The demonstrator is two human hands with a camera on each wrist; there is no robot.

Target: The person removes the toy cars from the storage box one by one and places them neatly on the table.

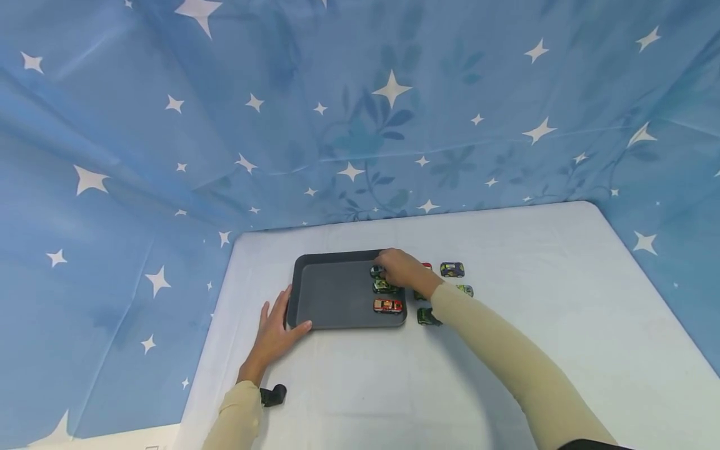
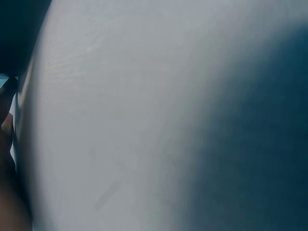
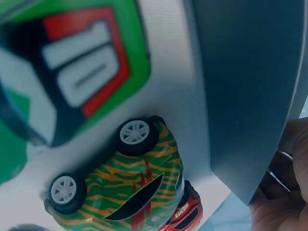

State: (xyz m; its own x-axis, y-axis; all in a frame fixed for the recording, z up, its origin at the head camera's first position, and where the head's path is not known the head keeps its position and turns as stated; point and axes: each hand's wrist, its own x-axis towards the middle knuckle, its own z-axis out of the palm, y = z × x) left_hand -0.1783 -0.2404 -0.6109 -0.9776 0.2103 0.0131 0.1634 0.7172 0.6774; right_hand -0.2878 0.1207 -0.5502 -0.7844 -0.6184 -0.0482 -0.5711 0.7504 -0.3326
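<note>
A dark grey tray (image 1: 332, 294) lies on the white table. My left hand (image 1: 274, 334) rests at its lower left corner, fingers spread along the side and thumb at the front edge. My right hand (image 1: 402, 270) reaches over the tray's right side and pinches a dark toy car (image 1: 376, 271), partly hidden by the fingers. Just below sits a green toy car (image 1: 385, 286), and nearer the front edge a red-orange toy car (image 1: 388, 306), both inside the tray. In the right wrist view my right hand (image 3: 284, 192) shows beyond the tray's wall (image 3: 250, 96).
Right of the tray stand several toy cars: a dark purple one (image 1: 452, 269), a dark green one (image 1: 429, 316), and others partly behind the right arm. The right wrist view shows a tiger-striped car (image 3: 139, 187) close up. A blue star-patterned curtain (image 1: 360, 137) hangs behind the table.
</note>
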